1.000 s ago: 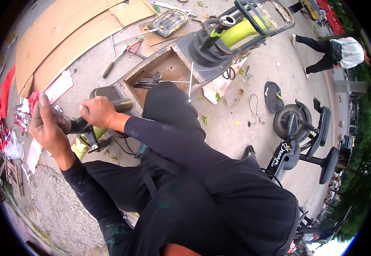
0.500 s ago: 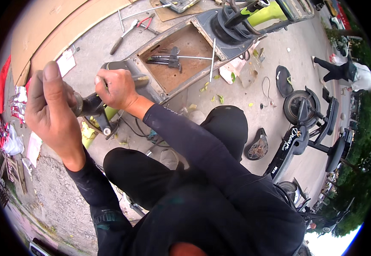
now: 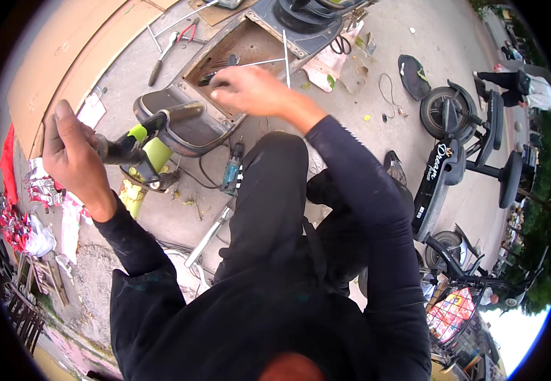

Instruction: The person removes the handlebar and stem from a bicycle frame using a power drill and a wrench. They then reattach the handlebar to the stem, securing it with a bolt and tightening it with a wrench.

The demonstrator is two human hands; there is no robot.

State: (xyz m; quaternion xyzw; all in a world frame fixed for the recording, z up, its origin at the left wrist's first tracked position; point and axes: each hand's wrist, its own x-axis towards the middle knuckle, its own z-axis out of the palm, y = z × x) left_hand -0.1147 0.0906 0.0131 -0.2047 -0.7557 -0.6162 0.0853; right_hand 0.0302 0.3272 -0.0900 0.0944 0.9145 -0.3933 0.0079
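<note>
One view only, from a fisheye camera worn on the person's head, looking steeply down over the black-clad body and knee to the concrete ground point(image 3: 161, 70). The left hand point(image 3: 72, 159) and right hand point(image 3: 250, 92) sit close, in the upper half. Straight edges bow toward the dark round rim, where a scooter point(image 3: 459, 146) appears far smaller
</note>
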